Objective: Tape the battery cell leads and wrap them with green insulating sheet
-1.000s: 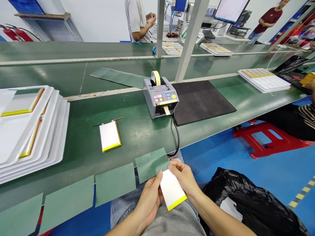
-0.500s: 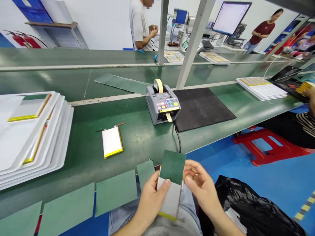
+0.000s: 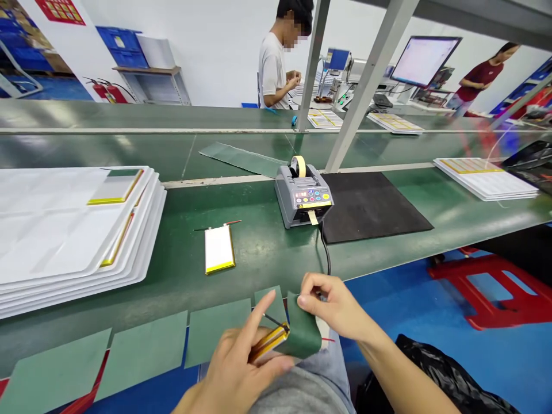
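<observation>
My left hand (image 3: 244,359) grips a flat battery pack (image 3: 271,344) with yellow edges above my lap, its index finger raised. A dark wire sticks out at the pack's top corner and a red one at its right. Bent over the pack's end is a green sheet (image 3: 302,333), its upper edge pinched between my right thumb and fingers. My right hand (image 3: 330,302) is to the right of the pack. Another white battery pack (image 3: 219,248) with yellow edges lies on the green bench. Several green sheets (image 3: 144,352) hang in a row along the bench's front edge.
A grey tape dispenser (image 3: 304,195) stands on the bench beside a black mat (image 3: 375,204). Stacked white trays (image 3: 56,230) are at left, more trays (image 3: 487,179) at right. A metal post (image 3: 371,80) rises behind. Two people are beyond. A red stool (image 3: 495,287) is at lower right.
The pack has been tilted, its end turned up, and the green sheet, flat before, is now bent. My right hand has left the red wire and holds the sheet's edge. The view has shifted left.
</observation>
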Demonstrator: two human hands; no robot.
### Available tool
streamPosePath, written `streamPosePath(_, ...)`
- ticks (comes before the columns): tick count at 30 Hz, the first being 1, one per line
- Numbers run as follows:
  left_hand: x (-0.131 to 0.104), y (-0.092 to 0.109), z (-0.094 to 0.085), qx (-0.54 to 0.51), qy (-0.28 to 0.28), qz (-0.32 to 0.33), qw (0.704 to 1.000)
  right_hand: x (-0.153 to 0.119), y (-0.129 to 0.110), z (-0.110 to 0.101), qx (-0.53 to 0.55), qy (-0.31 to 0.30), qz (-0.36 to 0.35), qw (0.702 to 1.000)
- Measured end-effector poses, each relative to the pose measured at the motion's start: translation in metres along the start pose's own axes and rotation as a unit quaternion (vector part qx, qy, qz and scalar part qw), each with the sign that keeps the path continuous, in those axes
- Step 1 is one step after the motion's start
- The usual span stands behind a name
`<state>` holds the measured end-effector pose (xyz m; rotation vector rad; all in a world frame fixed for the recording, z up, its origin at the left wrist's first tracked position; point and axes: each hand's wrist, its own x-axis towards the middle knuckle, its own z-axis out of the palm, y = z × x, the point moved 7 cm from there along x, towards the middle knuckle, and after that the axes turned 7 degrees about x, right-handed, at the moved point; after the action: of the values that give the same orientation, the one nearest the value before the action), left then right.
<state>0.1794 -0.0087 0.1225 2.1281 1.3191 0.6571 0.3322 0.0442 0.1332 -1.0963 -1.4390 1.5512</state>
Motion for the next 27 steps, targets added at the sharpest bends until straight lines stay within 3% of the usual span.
streamPosePath(3, 0.001, 0.009, -0.008, -0.009, 0.033, 0.07, 0.997, 0.002, 0.024, 0.024, 0.106, -0.09, 0.083, 0.987)
streamPosePath(7, 0.004, 0.008, -0.007, -0.05, 0.007, 0.073, 0.996, -0.001, 0.037, 0.042, 0.13, -0.169, 0.12, 0.97)
streamPosePath(10, 0.007, 0.004, -0.005, -0.085, -0.033, 0.033, 0.995, 0.001, 0.029, 0.046, 0.071, -0.202, 0.075, 0.974)
streamPosePath(13, 0.008, -0.004, -0.006, -0.163, -0.055, -0.044, 0.984, 0.003, 0.013, 0.049, -0.034, -0.246, -0.012, 0.969)
streamPosePath(16, 0.008, -0.015, -0.006, -0.293, -0.051, -0.127, 0.946, 0.012, -0.001, 0.043, -0.091, -0.213, -0.066, 0.971)
streamPosePath(18, 0.007, -0.019, -0.003, -0.366, -0.053, -0.151, 0.917, 0.019, -0.007, 0.04, -0.011, -0.203, -0.072, 0.976)
streamPosePath(19, 0.007, -0.019, -0.002, -0.394, -0.057, -0.156, 0.904, 0.021, -0.009, 0.043, 0.053, -0.229, -0.072, 0.969)
streamPosePath(22, 0.006, -0.019, 0.003, -0.449, -0.079, -0.17, 0.874, 0.018, -0.015, 0.062, 0.213, -0.367, -0.074, 0.902)
streamPosePath(23, 0.006, -0.019, 0.004, -0.459, -0.082, -0.173, 0.868, 0.018, -0.016, 0.067, 0.241, -0.388, -0.075, 0.887)
streamPosePath(25, 0.006, -0.019, 0.003, -0.474, -0.078, -0.176, 0.859, 0.021, -0.015, 0.072, 0.264, -0.378, -0.088, 0.883)
streamPosePath(27, 0.006, -0.02, 0.003, -0.487, -0.068, -0.185, 0.851, 0.027, -0.017, 0.073, 0.246, -0.325, -0.124, 0.905)
